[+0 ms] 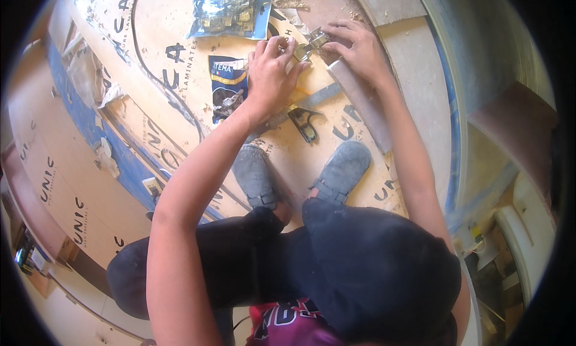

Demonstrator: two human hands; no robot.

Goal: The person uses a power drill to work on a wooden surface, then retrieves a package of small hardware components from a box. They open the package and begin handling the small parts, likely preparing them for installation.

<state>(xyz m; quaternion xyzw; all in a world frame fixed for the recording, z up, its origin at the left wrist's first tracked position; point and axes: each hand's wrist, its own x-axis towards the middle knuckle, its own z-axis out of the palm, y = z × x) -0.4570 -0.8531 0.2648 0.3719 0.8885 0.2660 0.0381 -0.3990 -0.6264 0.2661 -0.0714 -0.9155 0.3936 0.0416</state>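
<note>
Dark-trousered knees crouch on dusty tan laminate board; left hand and right hand both pinch a shiny metal hinge.

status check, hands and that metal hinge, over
Left hand and right hand both pinching metal hinge on laminate sheet. Try square lies just below, not blocking.

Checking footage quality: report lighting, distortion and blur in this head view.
Head view: bright daylight washes out the laminate sheet; fisheye bends its edges near the dark rim; left hand, right hand and metal hinge stay fairly sharp.
</note>
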